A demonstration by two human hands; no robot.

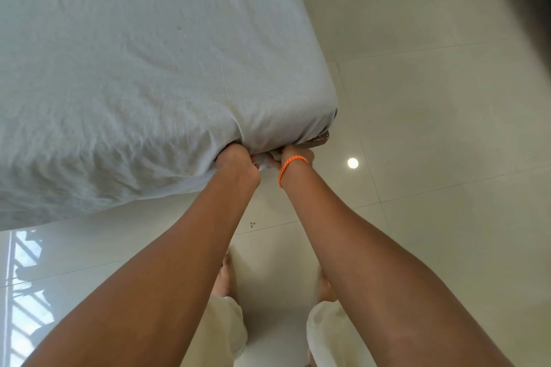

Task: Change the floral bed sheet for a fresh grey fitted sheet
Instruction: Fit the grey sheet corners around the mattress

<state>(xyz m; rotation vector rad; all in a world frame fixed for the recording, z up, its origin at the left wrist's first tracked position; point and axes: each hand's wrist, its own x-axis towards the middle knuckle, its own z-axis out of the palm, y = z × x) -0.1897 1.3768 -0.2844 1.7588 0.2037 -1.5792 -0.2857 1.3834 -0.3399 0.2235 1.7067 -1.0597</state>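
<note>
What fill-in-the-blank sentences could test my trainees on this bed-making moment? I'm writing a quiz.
1. The sheet covering the mattress is ____ in colour.
2. The left hand and right hand both grip the sheet at the bed's ____.
3. The orange band sits on the ____ wrist.
4. The floor is laid with pale ____.

Missing words: grey; corner; right; tiles
</note>
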